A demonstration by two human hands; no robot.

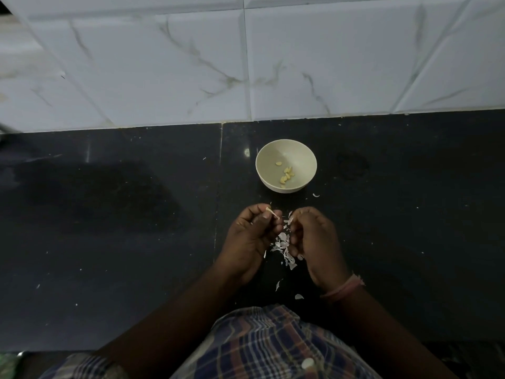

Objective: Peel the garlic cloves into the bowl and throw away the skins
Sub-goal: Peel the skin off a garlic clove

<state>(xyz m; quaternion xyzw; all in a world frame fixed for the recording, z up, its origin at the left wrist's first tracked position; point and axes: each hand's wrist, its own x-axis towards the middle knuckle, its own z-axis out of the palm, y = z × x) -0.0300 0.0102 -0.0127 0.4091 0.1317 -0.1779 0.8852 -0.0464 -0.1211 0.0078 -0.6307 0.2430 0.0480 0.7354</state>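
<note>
A small cream bowl [286,166] stands on the black counter [109,214] with several peeled yellow cloves [286,173] in it. Just in front of it my left hand [252,236] pinches a garlic clove [272,212] with a strip of skin hanging off it. My right hand [314,242] is curled close beside it, fingertips pinching a bit of skin [289,218]. A heap of white and pinkish skins [284,248] lies on the counter between and below my hands.
A white marbled tile wall [246,64] rises behind the counter. Stray skin flakes [316,195] lie right of the bowl and near my checked shirt [273,343]. A joint [218,187] runs down the counter left of the bowl.
</note>
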